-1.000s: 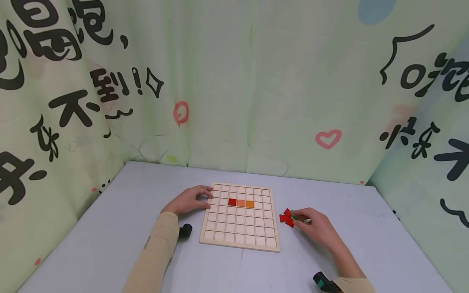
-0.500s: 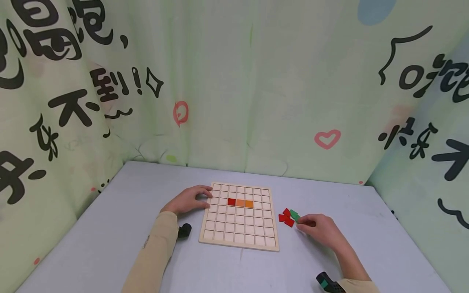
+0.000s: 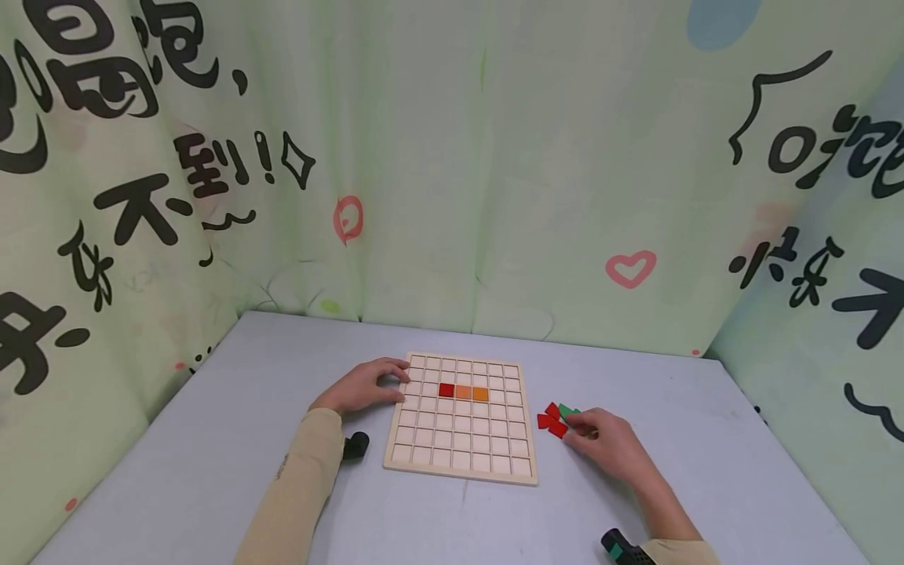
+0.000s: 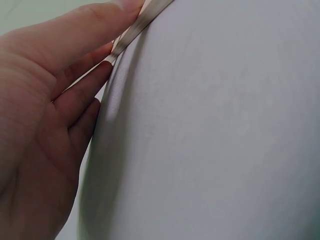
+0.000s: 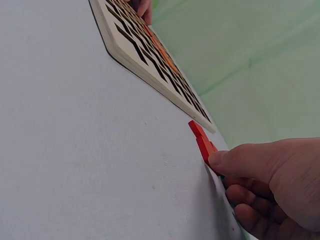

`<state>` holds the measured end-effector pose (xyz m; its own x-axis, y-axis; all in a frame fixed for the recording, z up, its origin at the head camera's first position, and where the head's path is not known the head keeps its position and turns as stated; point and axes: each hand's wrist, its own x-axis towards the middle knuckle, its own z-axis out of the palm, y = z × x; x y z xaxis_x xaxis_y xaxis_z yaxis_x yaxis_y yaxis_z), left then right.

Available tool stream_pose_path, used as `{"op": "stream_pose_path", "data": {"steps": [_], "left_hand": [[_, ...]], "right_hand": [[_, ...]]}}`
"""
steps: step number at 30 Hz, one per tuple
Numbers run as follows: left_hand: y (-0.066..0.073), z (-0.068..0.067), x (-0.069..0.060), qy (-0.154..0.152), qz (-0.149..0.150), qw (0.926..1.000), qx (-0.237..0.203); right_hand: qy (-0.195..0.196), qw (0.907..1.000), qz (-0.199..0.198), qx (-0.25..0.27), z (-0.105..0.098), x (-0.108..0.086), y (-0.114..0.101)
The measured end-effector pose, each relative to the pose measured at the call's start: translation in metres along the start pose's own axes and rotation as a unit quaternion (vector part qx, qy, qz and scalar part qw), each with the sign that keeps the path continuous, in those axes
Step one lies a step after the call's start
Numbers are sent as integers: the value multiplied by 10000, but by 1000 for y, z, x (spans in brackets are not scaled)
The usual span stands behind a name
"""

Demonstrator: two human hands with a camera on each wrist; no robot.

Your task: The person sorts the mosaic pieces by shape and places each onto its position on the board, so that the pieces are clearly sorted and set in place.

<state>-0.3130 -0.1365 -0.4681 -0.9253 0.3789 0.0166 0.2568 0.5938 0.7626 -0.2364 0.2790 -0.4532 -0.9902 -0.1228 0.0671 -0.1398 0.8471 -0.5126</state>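
A square wooden grid board point(image 3: 452, 450) lies on the table in the head view, with one red tile point(image 3: 446, 390) and two orange tiles point(image 3: 472, 393) side by side in its cells. My left hand point(image 3: 359, 387) touches the board's left edge with thumb and fingertips, fingers fairly straight. Right of the board, several loose red tiles point(image 3: 543, 421) lie bunched with green tiles point(image 3: 567, 410), partly covered by my right hand point(image 3: 609, 442). In the right wrist view, its thumb and forefinger pinch a red tile point(image 5: 203, 148) near the table; the other fingers curl beneath.
The pale table point(image 3: 395, 518) extends around the board and is bounded by a printed curtain point(image 3: 537, 196) at the back and sides. Black wrist devices point(image 3: 356, 446) sit at both wrists.
The right hand drew back slightly from the tile pile, then moved forward again onto it. Green tiles there lie differently from before. The left hand and the board stay put.
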Motion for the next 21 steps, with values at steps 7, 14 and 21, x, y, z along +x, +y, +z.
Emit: {"op": "stream_pose_path", "data": {"steps": [7, 14, 21], "left_hand": [[1, 1, 0, 4, -31, 10000, 20], [1, 1, 0, 32, -10, 10000, 70], [0, 1, 1, -2, -50, 10000, 12]], "right_hand": [[137, 9995, -237, -141, 4, 0, 2], [190, 9990, -319, -262, 6, 1, -1], [227, 9988, -328, -290, 7, 1, -3]]}}
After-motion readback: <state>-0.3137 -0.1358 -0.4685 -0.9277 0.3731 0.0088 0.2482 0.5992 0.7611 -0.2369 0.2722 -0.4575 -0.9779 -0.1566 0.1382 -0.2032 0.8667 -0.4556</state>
